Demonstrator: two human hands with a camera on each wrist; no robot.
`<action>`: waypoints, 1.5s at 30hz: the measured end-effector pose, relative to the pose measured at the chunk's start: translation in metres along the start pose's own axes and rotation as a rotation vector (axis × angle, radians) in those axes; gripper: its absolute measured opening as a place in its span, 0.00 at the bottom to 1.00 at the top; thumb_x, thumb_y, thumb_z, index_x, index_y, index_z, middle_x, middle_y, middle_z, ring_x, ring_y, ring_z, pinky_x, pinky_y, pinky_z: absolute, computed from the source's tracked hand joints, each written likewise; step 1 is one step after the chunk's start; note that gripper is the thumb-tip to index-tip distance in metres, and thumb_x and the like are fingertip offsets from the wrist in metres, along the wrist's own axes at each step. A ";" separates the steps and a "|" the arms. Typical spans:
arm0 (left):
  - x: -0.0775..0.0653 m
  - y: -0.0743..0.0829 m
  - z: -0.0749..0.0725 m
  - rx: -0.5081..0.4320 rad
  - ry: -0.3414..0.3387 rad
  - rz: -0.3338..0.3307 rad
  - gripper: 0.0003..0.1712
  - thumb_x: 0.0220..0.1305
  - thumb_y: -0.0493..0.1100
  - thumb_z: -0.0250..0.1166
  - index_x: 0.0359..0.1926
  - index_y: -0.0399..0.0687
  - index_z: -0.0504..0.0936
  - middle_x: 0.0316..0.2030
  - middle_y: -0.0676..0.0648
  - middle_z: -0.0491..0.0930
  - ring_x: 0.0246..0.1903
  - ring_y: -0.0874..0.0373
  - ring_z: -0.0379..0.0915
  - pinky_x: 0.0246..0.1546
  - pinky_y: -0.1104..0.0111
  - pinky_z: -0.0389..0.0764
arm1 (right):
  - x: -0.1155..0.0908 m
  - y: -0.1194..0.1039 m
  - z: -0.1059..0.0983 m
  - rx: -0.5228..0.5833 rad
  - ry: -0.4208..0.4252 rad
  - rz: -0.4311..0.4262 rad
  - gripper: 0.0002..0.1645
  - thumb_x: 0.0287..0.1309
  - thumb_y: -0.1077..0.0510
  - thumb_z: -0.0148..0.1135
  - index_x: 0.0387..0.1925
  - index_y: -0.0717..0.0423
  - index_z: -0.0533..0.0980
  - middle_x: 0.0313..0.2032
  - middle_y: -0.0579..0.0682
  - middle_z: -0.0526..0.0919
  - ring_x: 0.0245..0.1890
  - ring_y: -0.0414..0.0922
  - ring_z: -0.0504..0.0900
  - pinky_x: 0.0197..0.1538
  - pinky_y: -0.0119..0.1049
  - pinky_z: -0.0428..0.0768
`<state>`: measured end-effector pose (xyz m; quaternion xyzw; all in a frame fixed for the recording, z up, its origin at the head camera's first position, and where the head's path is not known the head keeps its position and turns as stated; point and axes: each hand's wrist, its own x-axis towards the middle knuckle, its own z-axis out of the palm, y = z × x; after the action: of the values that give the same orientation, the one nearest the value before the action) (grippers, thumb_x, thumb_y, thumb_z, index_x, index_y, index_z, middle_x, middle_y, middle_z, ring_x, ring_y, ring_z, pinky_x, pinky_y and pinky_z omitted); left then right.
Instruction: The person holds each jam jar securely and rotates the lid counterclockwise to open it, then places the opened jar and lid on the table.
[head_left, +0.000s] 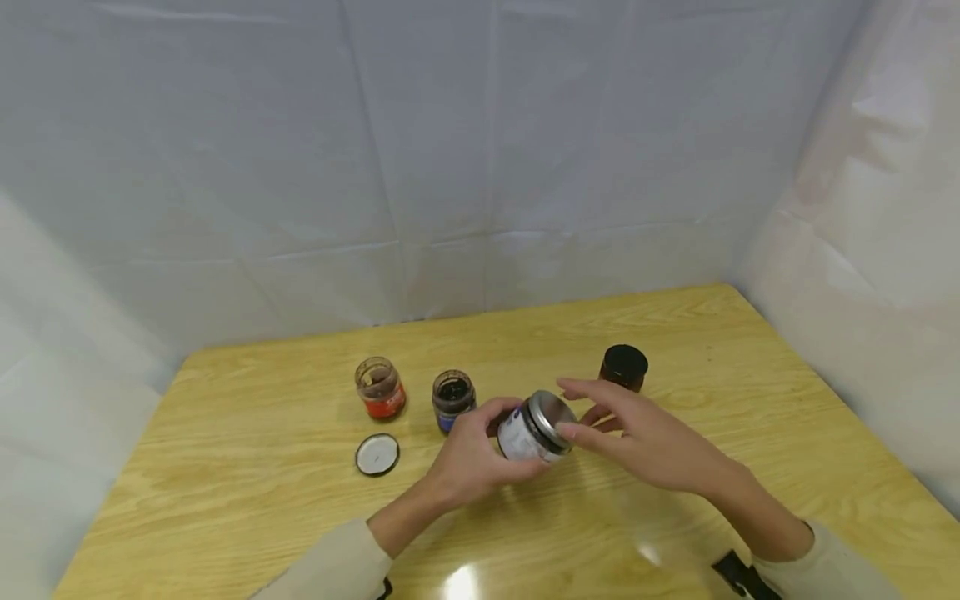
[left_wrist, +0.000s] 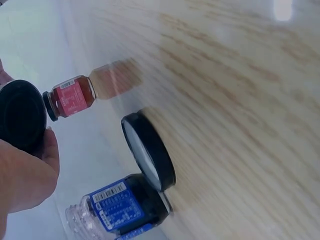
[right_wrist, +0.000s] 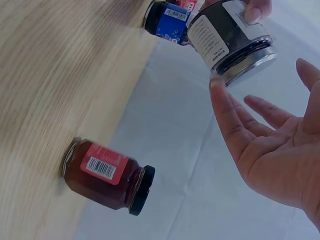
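My left hand [head_left: 472, 458] grips a dark jar [head_left: 517, 437] with a pale label, held tilted above the table. Its silver lid [head_left: 552, 414] is on and faces my right hand [head_left: 651, 437]. The right hand's fingers are spread around the lid, and in the right wrist view one fingertip [right_wrist: 216, 82] is right at the lid's rim. Only the jar's dark base [left_wrist: 20, 115] shows in the left wrist view. Just beyond the left hand stands an uncapped jar with a blue label [head_left: 452, 398]. Behind the right hand is a jar with a black lid [head_left: 625, 365] and a red label.
Further left on the wooden table [head_left: 247, 467] stands an uncapped jar with a red label [head_left: 381, 390]. In front of it lies a loose lid [head_left: 377, 455], pale inner side up with a dark rim. White sheeting [head_left: 420, 150] hangs behind and at both sides.
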<state>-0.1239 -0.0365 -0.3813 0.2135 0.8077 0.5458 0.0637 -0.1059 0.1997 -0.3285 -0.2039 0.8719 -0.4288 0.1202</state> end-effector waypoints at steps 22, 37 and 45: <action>-0.008 0.000 0.002 0.121 -0.070 0.073 0.43 0.48 0.54 0.75 0.63 0.48 0.69 0.52 0.52 0.74 0.46 0.59 0.72 0.42 0.66 0.76 | 0.016 0.003 0.011 0.000 0.004 -0.021 0.31 0.53 0.38 0.67 0.55 0.46 0.73 0.46 0.48 0.73 0.25 0.43 0.78 0.28 0.38 0.78; -0.011 0.005 0.009 0.363 0.058 0.188 0.38 0.41 0.54 0.77 0.55 0.47 0.76 0.41 0.54 0.79 0.34 0.63 0.73 0.32 0.71 0.76 | 0.014 0.007 0.017 0.105 0.050 -0.108 0.27 0.54 0.46 0.69 0.53 0.50 0.73 0.43 0.50 0.72 0.24 0.43 0.76 0.26 0.35 0.76; -0.008 0.003 0.004 0.310 0.004 0.158 0.37 0.40 0.53 0.78 0.54 0.50 0.77 0.38 0.56 0.79 0.30 0.65 0.73 0.28 0.73 0.76 | 0.017 0.016 0.021 0.074 0.066 -0.188 0.25 0.55 0.48 0.69 0.53 0.48 0.75 0.41 0.50 0.72 0.25 0.42 0.76 0.29 0.34 0.76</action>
<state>-0.1147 -0.0348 -0.3810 0.2826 0.8630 0.4185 -0.0148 -0.1171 0.1854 -0.3543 -0.2661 0.8358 -0.4767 0.0579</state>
